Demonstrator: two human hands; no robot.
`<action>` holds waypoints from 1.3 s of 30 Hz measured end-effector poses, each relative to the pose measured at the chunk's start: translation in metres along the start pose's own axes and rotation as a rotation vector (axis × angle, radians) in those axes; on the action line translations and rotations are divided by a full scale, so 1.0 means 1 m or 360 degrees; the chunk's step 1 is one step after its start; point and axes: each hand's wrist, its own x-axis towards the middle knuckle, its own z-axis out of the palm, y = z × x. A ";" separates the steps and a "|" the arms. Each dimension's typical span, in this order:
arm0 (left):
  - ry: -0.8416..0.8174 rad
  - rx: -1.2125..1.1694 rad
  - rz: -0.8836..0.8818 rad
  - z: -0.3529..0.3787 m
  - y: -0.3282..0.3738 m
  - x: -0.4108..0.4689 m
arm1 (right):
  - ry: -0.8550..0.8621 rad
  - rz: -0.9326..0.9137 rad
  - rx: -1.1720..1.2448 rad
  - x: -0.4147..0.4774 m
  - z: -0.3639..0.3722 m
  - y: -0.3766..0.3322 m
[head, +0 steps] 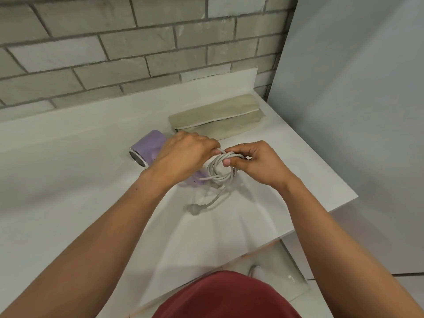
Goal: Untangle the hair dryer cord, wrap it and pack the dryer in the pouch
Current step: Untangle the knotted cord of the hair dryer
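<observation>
1. Counter, white, wide bare stretch on the left, brick wall along its back edge
2. Hair dryer, lilac, lying on its side mid-counter, chrome-ringed end facing left, well back from the front edge; handle mostly hidden under the left wrist
3. Left hand lies over the dryer's handle end, fingers curled down, fingertips gripping the top of the coiled cord
4. Plug rests flat on the counter nearer the person than the hands, on a short loose tail running up to the coil
5. Cord, pale grey, gathered in several round loops between the two hands, just right of the dryer handle
6. Pouch, beige, flat on the counter behind the hands, long opening gaping toward them, near the back right corner
7. Right hand pinches the right side of the coil, thumb in front, fingers curled behind
8. Counter's right edge runs diagonally, bare surface between it and the right hand; grey panel beyond
</observation>
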 end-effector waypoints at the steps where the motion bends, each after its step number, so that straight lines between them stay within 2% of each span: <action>1: 0.0070 -0.0015 -0.0096 0.000 0.000 -0.002 | 0.0030 0.0027 0.0028 -0.001 0.000 0.001; 4: 0.0263 -0.0349 -0.0536 0.001 0.002 -0.008 | 0.0063 0.0066 0.0029 -0.004 0.001 0.003; 7: 0.0281 -0.0673 -0.0771 0.002 0.003 -0.012 | 0.0088 0.0073 0.0083 -0.007 0.000 0.004; 11: 0.0205 -0.0549 -0.0696 0.006 -0.006 -0.015 | 0.0008 0.0073 0.0048 -0.008 0.000 0.001; 15: 0.0164 -0.0173 -0.0061 -0.001 -0.003 -0.011 | -0.0025 0.0044 0.0024 -0.007 0.004 -0.002; 17: 0.0124 -0.0027 0.0119 -0.001 0.001 -0.006 | -0.0028 0.0000 0.0003 -0.007 0.005 -0.004; 21: 0.0301 0.0131 -0.0073 -0.003 0.000 0.003 | 0.0053 0.0027 0.0067 -0.010 0.005 -0.003; 25: 0.0547 0.0048 -0.0402 0.002 -0.005 -0.002 | 0.0096 0.0063 0.0158 -0.012 0.000 -0.003; 28: 0.0461 -0.0019 -0.0618 0.007 -0.006 -0.005 | 0.0037 0.0084 0.0138 -0.011 -0.002 -0.004; 31: 0.0345 -0.0054 -0.0676 0.011 -0.007 -0.006 | 0.0029 0.0097 0.0124 -0.010 -0.003 -0.006; 33: 0.0293 -0.0072 -0.0569 0.011 -0.009 -0.006 | 0.0022 0.0096 0.0085 -0.009 -0.003 -0.006; 37: 0.0160 0.0114 0.0003 0.007 -0.005 -0.003 | 0.0038 0.0058 0.0086 -0.009 -0.004 -0.005; 39: 0.0115 0.0215 0.0202 0.009 -0.005 0.002 | 0.0050 0.0036 0.0104 -0.007 -0.004 -0.006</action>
